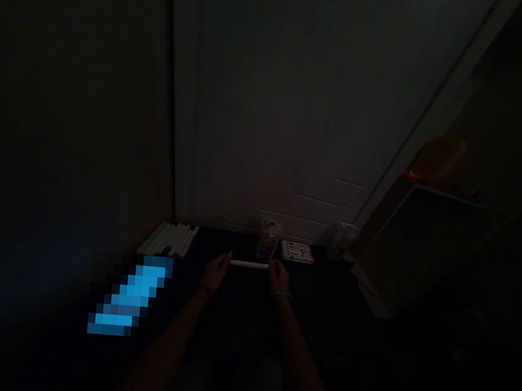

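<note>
Head view: a pale panelled door (295,102) is seen filling the dim background, and a white boxy cabinet (419,250) is set to its right. Below them a dark surface (326,285) is spread. A row of white cylindrical sticks (169,239) is laid at its far left, and a flat pack of coloured pieces (298,251) and an upright pack of coloured markers (269,238) are placed near the middle. The left hand (214,273) and the right hand (279,276) are held just in front of these packs, and a thin white straight stick (249,264) is spanned level between them. One end is pinched by the fingertips of the left hand, the other by those of the right. Whether it touches the surface cannot be told. The thin white straight stick is judged light and stiff, probably smooth, and possibly brittle if bent. A pinch at both ends, as shown, or a grip near the middle is judged steady. Finer detail is lost in the darkness.
</note>
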`<state>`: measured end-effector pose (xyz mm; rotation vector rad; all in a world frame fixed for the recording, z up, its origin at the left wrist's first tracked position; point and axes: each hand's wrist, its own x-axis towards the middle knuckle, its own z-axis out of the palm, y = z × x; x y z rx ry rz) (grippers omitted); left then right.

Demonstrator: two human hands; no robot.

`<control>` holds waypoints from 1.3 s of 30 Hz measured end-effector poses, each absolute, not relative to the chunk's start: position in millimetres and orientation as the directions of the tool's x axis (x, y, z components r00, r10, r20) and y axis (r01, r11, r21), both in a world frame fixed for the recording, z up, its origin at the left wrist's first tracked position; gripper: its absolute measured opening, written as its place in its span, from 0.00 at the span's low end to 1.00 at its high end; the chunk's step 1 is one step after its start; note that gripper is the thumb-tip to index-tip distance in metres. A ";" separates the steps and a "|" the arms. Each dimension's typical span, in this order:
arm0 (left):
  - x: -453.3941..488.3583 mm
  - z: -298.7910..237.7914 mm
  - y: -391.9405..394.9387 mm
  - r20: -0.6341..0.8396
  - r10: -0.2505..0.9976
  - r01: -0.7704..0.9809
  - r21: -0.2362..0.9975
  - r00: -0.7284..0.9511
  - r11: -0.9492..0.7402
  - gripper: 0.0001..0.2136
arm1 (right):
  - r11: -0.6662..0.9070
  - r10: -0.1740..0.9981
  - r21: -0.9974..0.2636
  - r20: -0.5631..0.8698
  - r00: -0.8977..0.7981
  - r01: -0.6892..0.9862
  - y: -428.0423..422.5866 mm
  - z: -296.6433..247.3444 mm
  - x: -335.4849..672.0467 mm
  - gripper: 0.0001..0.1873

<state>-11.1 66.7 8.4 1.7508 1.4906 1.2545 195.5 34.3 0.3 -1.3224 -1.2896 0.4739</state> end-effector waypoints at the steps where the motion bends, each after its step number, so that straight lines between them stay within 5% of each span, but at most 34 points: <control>1: -11.3 8.5 66.5 0.318 0.947 0.469 0.843 -0.038 -0.264 0.22 | 0.276 0.862 -0.877 0.407 0.302 0.394 33.8 0.7 195.4 0.18; 39: -9.5 11.8 63.0 0.363 0.931 0.412 0.845 0.025 -0.340 0.16 | 0.261 0.858 -0.888 0.392 0.330 0.378 41.0 -9.8 196.9 0.16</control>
